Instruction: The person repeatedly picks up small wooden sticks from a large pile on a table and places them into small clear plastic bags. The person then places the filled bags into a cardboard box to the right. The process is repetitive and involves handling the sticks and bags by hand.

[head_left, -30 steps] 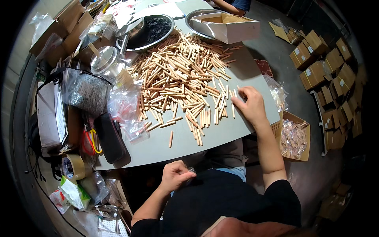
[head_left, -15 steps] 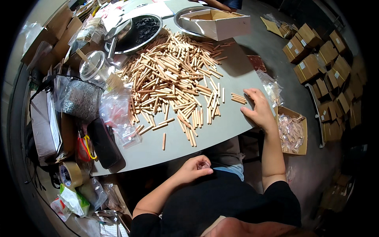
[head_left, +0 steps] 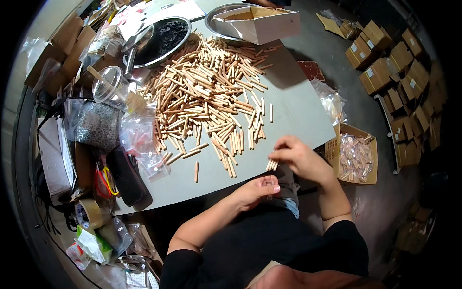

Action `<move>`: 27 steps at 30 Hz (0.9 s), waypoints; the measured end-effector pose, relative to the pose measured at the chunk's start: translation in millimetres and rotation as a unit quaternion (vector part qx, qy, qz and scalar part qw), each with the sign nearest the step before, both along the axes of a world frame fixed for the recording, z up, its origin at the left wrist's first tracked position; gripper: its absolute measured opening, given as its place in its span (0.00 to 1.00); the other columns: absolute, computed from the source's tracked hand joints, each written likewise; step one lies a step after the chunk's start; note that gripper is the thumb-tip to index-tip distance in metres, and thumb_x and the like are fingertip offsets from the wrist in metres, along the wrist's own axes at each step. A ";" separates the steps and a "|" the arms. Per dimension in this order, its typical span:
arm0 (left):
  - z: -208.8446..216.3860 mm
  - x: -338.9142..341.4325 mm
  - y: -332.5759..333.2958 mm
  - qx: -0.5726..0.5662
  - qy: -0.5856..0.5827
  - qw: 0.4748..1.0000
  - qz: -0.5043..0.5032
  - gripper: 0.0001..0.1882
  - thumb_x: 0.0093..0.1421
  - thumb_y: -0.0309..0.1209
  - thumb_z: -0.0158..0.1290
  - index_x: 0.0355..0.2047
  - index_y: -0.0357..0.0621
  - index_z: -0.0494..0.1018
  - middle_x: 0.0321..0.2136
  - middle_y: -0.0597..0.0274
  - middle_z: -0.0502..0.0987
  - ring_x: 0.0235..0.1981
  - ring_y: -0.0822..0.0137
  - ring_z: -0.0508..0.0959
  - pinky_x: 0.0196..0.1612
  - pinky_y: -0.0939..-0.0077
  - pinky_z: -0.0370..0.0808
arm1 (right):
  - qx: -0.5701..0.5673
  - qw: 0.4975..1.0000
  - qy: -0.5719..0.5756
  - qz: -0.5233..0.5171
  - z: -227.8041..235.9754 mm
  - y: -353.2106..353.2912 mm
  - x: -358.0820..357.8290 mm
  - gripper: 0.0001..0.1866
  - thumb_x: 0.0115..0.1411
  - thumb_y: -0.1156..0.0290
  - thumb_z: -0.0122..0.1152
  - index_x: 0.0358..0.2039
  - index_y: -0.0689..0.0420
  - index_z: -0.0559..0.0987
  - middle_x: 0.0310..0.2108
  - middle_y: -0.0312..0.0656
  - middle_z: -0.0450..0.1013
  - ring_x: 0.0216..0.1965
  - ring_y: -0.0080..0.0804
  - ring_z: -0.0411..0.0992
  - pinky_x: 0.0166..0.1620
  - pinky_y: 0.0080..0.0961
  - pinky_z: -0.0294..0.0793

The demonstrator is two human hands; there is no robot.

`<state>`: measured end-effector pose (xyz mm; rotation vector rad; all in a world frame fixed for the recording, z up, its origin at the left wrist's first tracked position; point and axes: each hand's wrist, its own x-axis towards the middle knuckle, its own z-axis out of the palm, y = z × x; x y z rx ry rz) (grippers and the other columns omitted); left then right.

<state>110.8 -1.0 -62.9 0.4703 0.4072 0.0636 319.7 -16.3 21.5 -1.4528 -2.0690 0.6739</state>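
Note:
My right hand [head_left: 302,160] is closed on a small bunch of short wooden dowels [head_left: 272,164], whose ends stick out below the fingers at the table's front edge. Just below it, in front of my body, my left hand [head_left: 252,194] pinches a small clear plastic bag [head_left: 268,183]. The bag's mouth faces up toward the dowels, with a gap between them. A large heap of the same wooden dowels [head_left: 202,91] covers the middle of the grey table [head_left: 293,111]. One dowel [head_left: 196,172] lies apart near the front edge, another [head_left: 271,113] to the heap's right.
Behind the heap stand a metal bowl of black pieces [head_left: 168,38] and a white carton [head_left: 269,26] resting on a second bowl. Plastic bags [head_left: 139,139], a dark phone [head_left: 126,176] and scissors [head_left: 106,180] lie left. A box of filled bags [head_left: 356,156] stands at right.
My right hand has picked up the row of dowels from the table's right side and brought them left and nearer. My left hand has risen toward it with the bag.

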 end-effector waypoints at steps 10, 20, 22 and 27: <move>14.4 -9.3 3.8 0.139 -0.097 0.985 0.004 0.23 0.62 0.33 0.62 0.54 0.38 0.69 0.41 0.71 0.73 0.42 0.79 0.71 0.49 0.81 0.71 | -0.062 0.984 0.124 0.109 21.0 -19.5 -17.0 0.11 0.54 0.76 0.65 0.40 0.59 0.82 0.45 0.45 0.73 0.46 0.44 0.73 0.50 0.34 0.74; 61.1 -34.5 3.2 0.633 0.044 0.739 0.228 0.12 0.61 0.26 0.60 0.43 0.36 0.73 0.39 0.51 0.80 0.39 0.57 0.81 0.45 0.68 0.77 | 0.035 0.987 0.151 0.051 27.4 -28.7 -31.5 0.07 0.50 0.78 0.69 0.30 0.59 0.79 0.32 0.42 0.76 0.32 0.40 0.76 0.37 0.31 0.76; 64.3 -35.3 4.7 0.671 0.044 0.697 0.251 0.06 0.59 0.22 0.59 0.36 0.37 0.75 0.34 0.53 0.79 0.34 0.55 0.80 0.39 0.67 0.76 | 0.033 0.987 0.159 0.014 23.9 -28.3 -37.6 0.08 0.49 0.78 0.70 0.29 0.59 0.79 0.29 0.42 0.75 0.29 0.37 0.75 0.33 0.28 0.75; 65.6 -38.7 6.8 0.734 0.034 0.629 0.255 0.06 0.57 0.19 0.59 0.34 0.38 0.74 0.29 0.54 0.76 0.30 0.55 0.77 0.35 0.67 0.74 | -0.005 0.988 0.154 0.016 23.8 -27.3 -49.5 0.06 0.51 0.78 0.66 0.29 0.61 0.76 0.27 0.44 0.71 0.29 0.40 0.70 0.33 0.32 0.72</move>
